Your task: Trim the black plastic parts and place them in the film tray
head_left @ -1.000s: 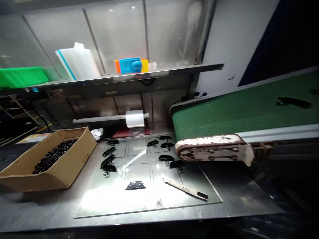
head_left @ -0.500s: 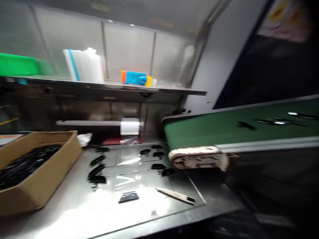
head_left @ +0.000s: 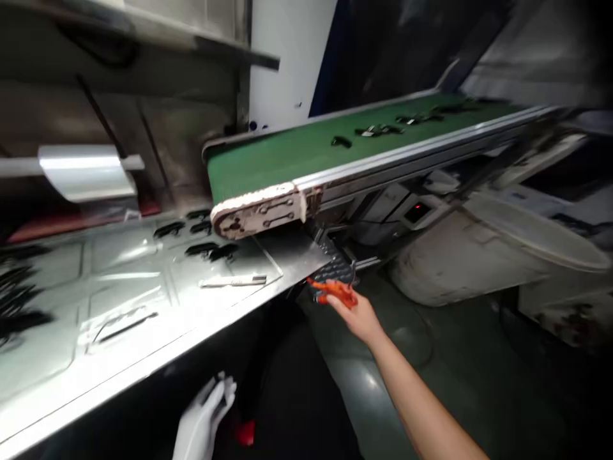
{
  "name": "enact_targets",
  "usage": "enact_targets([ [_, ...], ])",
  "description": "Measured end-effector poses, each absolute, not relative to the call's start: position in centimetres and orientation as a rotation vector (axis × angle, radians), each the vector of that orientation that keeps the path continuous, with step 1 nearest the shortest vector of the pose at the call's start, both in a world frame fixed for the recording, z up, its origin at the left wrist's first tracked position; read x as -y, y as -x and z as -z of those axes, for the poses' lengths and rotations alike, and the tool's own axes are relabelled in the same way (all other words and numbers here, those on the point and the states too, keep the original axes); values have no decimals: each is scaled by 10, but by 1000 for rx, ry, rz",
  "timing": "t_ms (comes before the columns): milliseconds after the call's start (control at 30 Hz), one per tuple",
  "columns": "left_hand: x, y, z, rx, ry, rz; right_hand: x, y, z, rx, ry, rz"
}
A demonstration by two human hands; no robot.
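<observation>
My right hand (head_left: 359,316) is stretched out past the table's front edge, its fingers closed on orange-handled pliers (head_left: 338,292); motion blurs their jaws. Low in the view, below the table edge, my left hand (head_left: 211,406) wears a white glove. Its fingers are loosely bent and apart, with nothing visible in them. On the metal table (head_left: 182,332) lies a pale, pen-like tool (head_left: 233,281) near the front edge. Small black parts (head_left: 211,250) lie behind it, and more black parts (head_left: 19,291) sit at the left.
A green conveyor belt (head_left: 268,160) carrying several black parts (head_left: 378,130) runs back to the right. Its end housing (head_left: 258,214) overhangs the table. A large pale tub (head_left: 440,255) stands at the right. A white roll (head_left: 86,169) hangs on a bar at the left.
The view has swung right and down, putting the box and shelf items out of sight. Both hands have come into view, the right one holding the pliers.
</observation>
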State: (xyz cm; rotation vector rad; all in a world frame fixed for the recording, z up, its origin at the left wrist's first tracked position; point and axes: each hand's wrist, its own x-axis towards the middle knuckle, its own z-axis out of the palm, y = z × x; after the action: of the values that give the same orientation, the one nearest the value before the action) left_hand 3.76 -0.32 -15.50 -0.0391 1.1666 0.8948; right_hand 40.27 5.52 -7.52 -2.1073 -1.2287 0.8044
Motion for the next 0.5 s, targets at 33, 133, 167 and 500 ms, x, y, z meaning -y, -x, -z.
enact_targets([
  [33, 9, -31, 157, -1237, 50, -909, -61, -399, 91, 1211, 2119, -800],
  [133, 23, 0, 151, -1420, 52, -1045, -71, -386, 142, 1163, 2202, -859],
  [167, 27, 12, 144, -1475, 53, -1098, -70, -380, 157, 1156, 2222, -908],
  [500, 43, 40, 76, -1672, 114, -1276, -25, -256, 159, 1385, 1807, -1500],
])
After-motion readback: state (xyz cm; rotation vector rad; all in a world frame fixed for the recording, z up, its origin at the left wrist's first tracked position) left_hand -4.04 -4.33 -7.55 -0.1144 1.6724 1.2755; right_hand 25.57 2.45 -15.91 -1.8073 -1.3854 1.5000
